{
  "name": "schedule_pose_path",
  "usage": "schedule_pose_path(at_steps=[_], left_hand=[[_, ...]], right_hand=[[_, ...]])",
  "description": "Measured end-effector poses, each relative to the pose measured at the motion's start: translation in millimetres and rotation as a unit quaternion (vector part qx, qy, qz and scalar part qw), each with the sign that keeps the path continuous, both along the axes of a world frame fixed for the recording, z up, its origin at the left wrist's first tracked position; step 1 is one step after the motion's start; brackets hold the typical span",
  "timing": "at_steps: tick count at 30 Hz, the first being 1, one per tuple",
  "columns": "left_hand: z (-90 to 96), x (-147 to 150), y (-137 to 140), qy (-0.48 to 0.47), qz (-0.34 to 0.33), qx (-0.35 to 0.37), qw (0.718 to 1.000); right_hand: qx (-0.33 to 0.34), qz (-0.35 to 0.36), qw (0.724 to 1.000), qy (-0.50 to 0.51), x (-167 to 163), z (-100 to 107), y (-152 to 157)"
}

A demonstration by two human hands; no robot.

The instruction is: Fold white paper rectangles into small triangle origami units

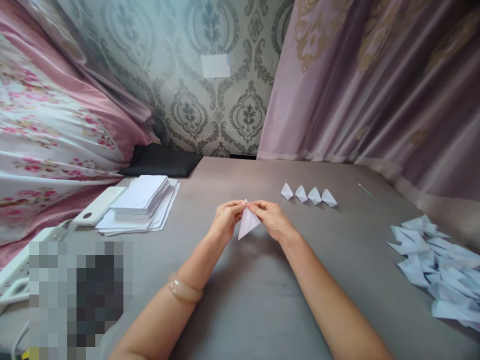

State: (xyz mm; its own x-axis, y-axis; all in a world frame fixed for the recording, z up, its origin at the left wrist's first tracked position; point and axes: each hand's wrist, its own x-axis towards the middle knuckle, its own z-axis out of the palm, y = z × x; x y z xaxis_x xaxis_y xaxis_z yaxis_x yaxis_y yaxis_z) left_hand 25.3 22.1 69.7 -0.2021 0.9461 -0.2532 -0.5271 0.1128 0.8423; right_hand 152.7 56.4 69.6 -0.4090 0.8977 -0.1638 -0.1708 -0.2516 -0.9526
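A folded white paper (248, 224) with a pointed lower end hangs between my hands above the grey tabletop. My left hand (227, 218) pinches it near the top from the left, a bracelet on that forearm. From the other side, my right hand (273, 218) grips the same paper with thumb and fingers. Both hands' fingertips nearly meet at its upper tip. Beyond my right hand stands a row of several small folded paper pieces (301, 193).
Stacked white paper sheets (140, 202) lie on the left of the grey table (232, 320), before a black flat item (163, 160). A heap of folded papers (442, 270) covers the right side. White power strips (99, 205) run along the left edge. A thin stick (364, 189) lies at back right.
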Motion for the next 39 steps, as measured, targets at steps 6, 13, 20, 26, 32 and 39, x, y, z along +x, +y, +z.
schedule_pose_path(at_steps=[6, 13, 20, 26, 32, 39], left_hand=[[-11.2, -4.2, 3.3, 0.016, -0.008, -0.016, 1.000], [-19.8, 0.5, 0.0, 0.065, 0.000, -0.016, 0.998], [-13.2, -5.9, -1.3, 0.021, -0.119, 0.008, 0.993], [-17.6, -5.0, -5.0, -0.013, -0.172, -0.003, 0.985], [-17.3, -3.3, -5.5, 0.045, -0.162, 0.026, 0.985], [-15.6, -3.6, -8.2, 0.155, -0.172, 0.053, 0.971]], right_hand=[[-0.042, 0.032, 0.999, 0.008, 0.5, -8.5, 4.0], [-0.048, 0.022, 0.998, -0.029, 1.0, -19.3, 5.9], [-0.063, 0.051, 0.996, 0.033, 16.9, -11.9, 14.7], [-0.056, 0.062, 0.995, 0.057, 25.8, -9.1, 18.2], [-0.021, 0.065, 0.997, 0.036, 27.2, -11.8, 18.8], [0.098, 0.017, 0.995, -0.034, 21.9, -12.6, 18.3]])
